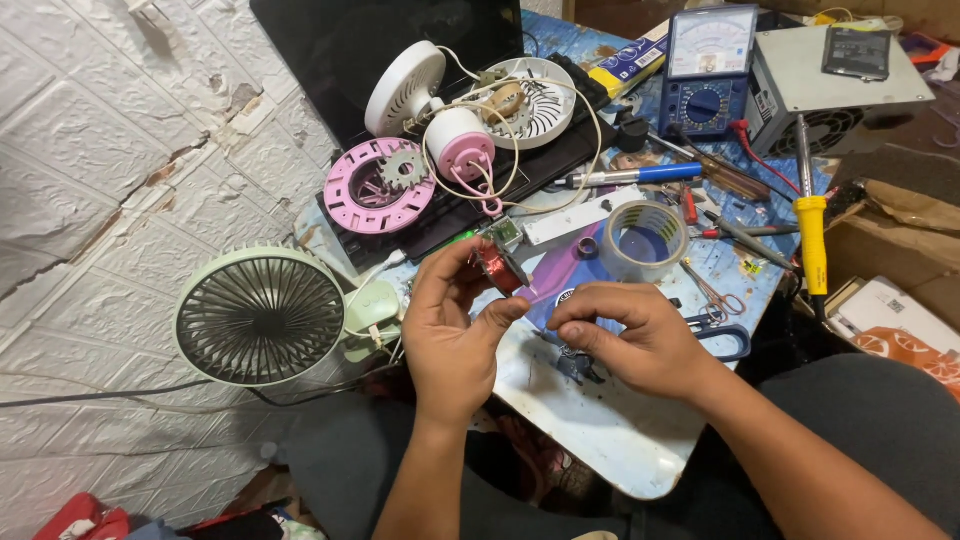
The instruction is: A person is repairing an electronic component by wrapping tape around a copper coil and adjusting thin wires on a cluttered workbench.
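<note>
Copper-red wire wound on a small coil [497, 266] sits pinched in the left hand [452, 325], thumb on the near side and fingertips curled over the far side, held just above the worn white table [600, 430] near its left edge. It is a short, squat ring rather than a long piece; its open face seems to look up and toward the right hand, though the fingers hide too much of it to be sure of its axis. A small green circuit board [507, 234] shows just beyond it, touching or nearly touching its far edge. The right hand [640, 335] rests just beside it over the table, fingers bent and thumb pressed to forefinger as if nipping something fine, but I cannot tell what, if anything, is between them. Near that hand stands a roll of clear tape [644, 240], upright on its flat side. Farther back lie a pink ring-shaped fan part [372, 188], a white fan grille [404, 88] and a pen-like tool with a blue grip [632, 176]. A blue multimeter [708, 68] leans at the back, and a yellow-handled soldering iron [810, 225] lies at the right edge, pointing away. A pale green desk fan [260, 317] stands left of the table, its dark grille facing the camera
</note>
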